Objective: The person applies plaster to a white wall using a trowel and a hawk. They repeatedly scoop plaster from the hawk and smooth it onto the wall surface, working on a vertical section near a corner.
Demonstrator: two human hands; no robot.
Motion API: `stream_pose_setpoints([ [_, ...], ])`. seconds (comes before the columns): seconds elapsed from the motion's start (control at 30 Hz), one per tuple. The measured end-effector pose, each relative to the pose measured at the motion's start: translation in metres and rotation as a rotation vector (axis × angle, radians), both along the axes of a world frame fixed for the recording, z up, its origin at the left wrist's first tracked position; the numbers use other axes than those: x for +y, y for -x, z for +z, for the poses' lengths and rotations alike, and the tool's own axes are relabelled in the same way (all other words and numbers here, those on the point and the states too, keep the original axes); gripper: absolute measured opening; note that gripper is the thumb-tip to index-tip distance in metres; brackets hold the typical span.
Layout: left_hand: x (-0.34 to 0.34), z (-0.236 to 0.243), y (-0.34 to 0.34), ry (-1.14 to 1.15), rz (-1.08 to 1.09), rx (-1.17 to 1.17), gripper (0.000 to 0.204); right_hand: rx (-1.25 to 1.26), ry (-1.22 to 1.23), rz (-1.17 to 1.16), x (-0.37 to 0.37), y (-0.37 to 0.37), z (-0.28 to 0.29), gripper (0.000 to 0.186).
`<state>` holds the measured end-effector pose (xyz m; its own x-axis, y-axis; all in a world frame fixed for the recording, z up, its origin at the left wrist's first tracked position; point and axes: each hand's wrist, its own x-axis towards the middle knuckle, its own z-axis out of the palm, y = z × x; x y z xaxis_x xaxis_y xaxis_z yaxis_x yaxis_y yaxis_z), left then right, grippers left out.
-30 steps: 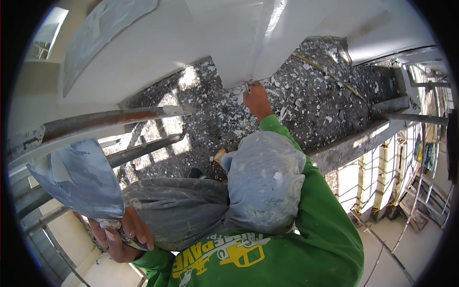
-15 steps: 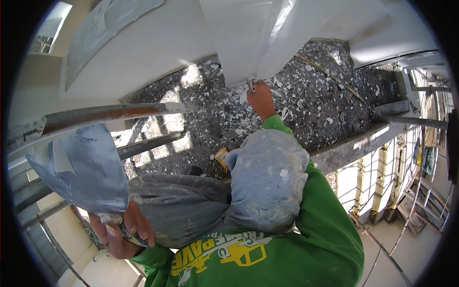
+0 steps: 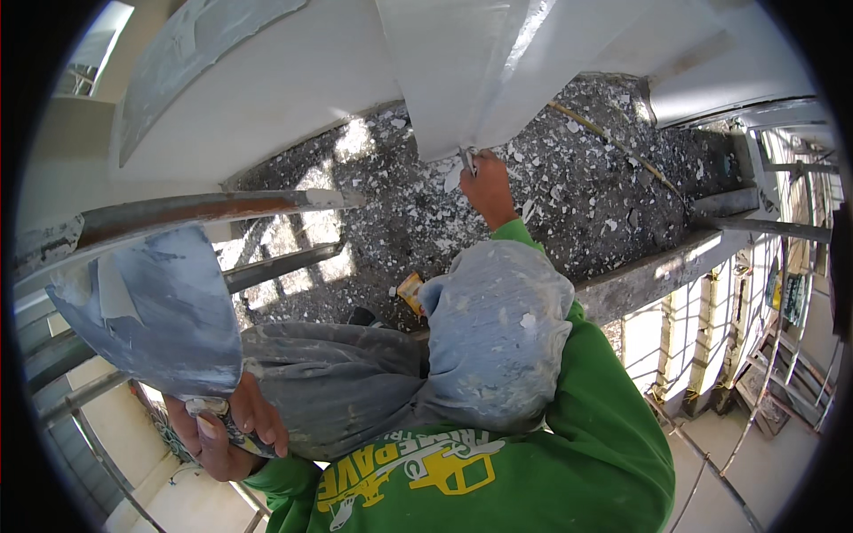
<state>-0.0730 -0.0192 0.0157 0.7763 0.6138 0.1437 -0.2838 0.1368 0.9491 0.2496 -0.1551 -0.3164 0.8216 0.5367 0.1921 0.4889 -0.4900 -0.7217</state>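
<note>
My left hand [image 3: 218,435] is closed round the handle of a wide putty knife [image 3: 164,311], its broad grey blade raised and streaked with whitish filler. Further off, my right hand [image 3: 490,191] grips a small putty knife [image 3: 468,161] at the bottom edge of a smooth white column [image 3: 466,75]. Its blade is against or very near that edge; most of its handle is hidden by my fingers. My bent knees, in dusty grey trousers [image 3: 498,329], lie between the two hands.
White flakes litter the dark rough floor [image 3: 586,186]. A metal scaffold tube [image 3: 240,204] crosses on the left. A thin yellowish pole [image 3: 622,147] lies at the far right. Near my knee is a yellow-and-white container [image 3: 410,291]. A concrete ledge [image 3: 649,280] runs along the right.
My right hand has shifted very slightly to the right at the column's bottom edge. The left hand and its wide putty knife are nearly still.
</note>
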Motion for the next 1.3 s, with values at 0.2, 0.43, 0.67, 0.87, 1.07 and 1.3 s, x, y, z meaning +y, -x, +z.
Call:
stream_pose_setpoints([
  [0.2,0.002,0.001,0.004,-0.004,-0.010,0.041,0.050,-0.020,0.026,0.015,-0.001,-0.002,-0.005,0.023],
  [0.43,-0.001,0.000,0.005,0.019,0.050,0.049,0.050,-0.007,-0.016,-0.007,0.001,-0.001,-0.003,0.018],
  [0.67,-0.002,0.000,0.007,0.001,0.072,0.084,0.051,-0.024,0.013,-0.002,0.000,0.001,0.001,0.023],
  [0.87,-0.005,0.001,0.001,-0.008,0.081,0.076,0.051,0.028,-0.026,-0.035,-0.002,0.003,0.006,0.022],
  [1.07,-0.003,0.000,-0.002,-0.008,0.113,0.100,0.049,-0.012,-0.032,-0.020,0.001,0.002,0.007,0.018],
  [1.3,-0.004,0.001,-0.004,-0.022,0.062,0.077,0.049,0.046,-0.186,-0.048,-0.013,-0.001,0.030,0.012],
])
